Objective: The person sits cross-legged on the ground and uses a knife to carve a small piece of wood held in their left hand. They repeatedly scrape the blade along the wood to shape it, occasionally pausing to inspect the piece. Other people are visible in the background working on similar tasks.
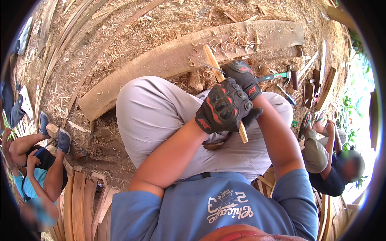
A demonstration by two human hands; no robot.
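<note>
My left hand (pixel 223 106), in a black glove with red trim, is closed round a narrow wooden stick (pixel 210 56). The stick slants from the plank's edge down past my lap, and its lower end pokes out below the glove. Just beyond, my right hand (pixel 240 75), gloved alike, grips a knife (pixel 212 66). Its thin blade lies across the stick, while the handle is hidden in the fist. Both hands are close together over my crossed legs.
A long plank (pixel 161 60) strewn with curled shavings lies ahead of my knees. To the right are a green-handled hammer (pixel 277 76) and wood pieces (pixel 326 89). One person (pixel 40 168) sits at left, another (pixel 327 160) at right. Boards (pixel 78 205) stand behind on the left.
</note>
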